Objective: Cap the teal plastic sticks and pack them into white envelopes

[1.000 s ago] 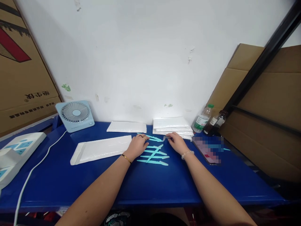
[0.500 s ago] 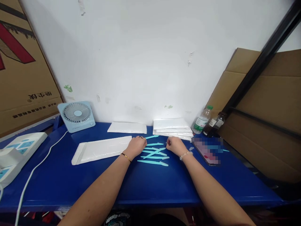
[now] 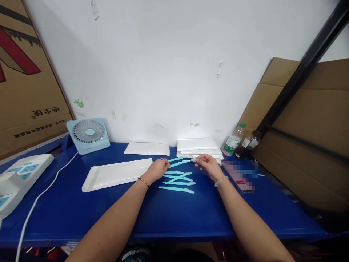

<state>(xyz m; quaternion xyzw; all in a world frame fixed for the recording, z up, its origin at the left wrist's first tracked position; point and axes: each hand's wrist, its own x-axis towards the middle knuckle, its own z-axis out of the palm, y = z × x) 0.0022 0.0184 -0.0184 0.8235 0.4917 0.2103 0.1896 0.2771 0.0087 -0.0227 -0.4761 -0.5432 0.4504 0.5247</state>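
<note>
While both bare hands work close together above the blue table (image 3: 191,218), the left hand (image 3: 158,169) has its fingers closed around the handle end of a held turquoise tool (image 3: 179,163), whose pale tip points to the right hand. The right hand (image 3: 207,165) pinches between thumb and finger a small clear piece (image 3: 193,160), which is at the tip of this tool; whether the two are touching, I cannot tell. Its other fingers are loosely curled.

Just behind the held tool there is another turquoise piece (image 3: 175,159), partly hidden by the left hand. Nearer to the person lie several loose turquoise tools (image 3: 177,189), side by side, and one of them crosses over others at a slant.

To the left of the left hand, a long white padded envelope (image 3: 117,174) lies flat. Near the wall are a shorter white envelope (image 3: 147,148) and, more to the right, a stack of white envelopes (image 3: 199,144). A light blue fan (image 3: 87,134) leans at the left, behind a white power strip (image 3: 25,174). Two bottles (image 3: 233,141) and a partly blurred phone (image 3: 236,175) are at the right side.
</note>
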